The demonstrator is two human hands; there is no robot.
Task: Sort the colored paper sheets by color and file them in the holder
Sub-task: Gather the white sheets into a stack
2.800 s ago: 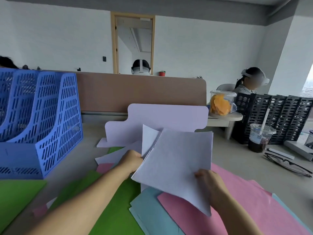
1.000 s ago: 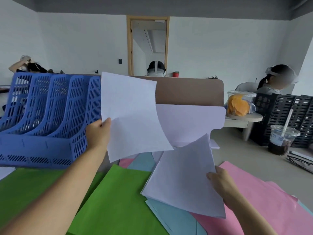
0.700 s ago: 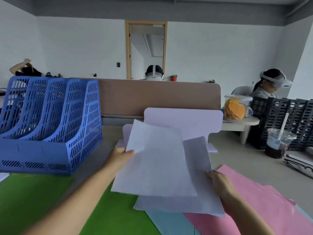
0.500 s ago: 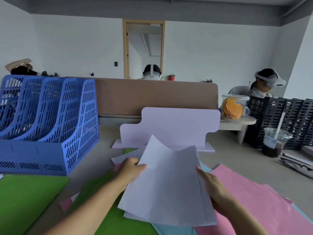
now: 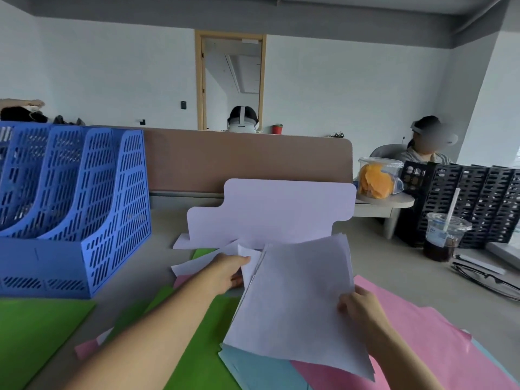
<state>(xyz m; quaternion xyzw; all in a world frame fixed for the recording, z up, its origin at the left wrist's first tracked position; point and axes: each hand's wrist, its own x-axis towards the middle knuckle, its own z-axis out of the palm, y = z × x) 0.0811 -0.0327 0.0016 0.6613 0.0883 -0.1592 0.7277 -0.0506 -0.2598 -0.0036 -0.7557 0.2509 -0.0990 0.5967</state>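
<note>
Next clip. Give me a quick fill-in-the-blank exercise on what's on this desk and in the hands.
1. The right hand grips a stack of sheets whose colour is ____.
2. The file holder at the desk's left is ____ in colour.
3. Under the right forearm lies a large ____ sheet.
4. The drink cup near the glasses has a ____ standing in it.

Missing words: white; blue; pink; straw.
</note>
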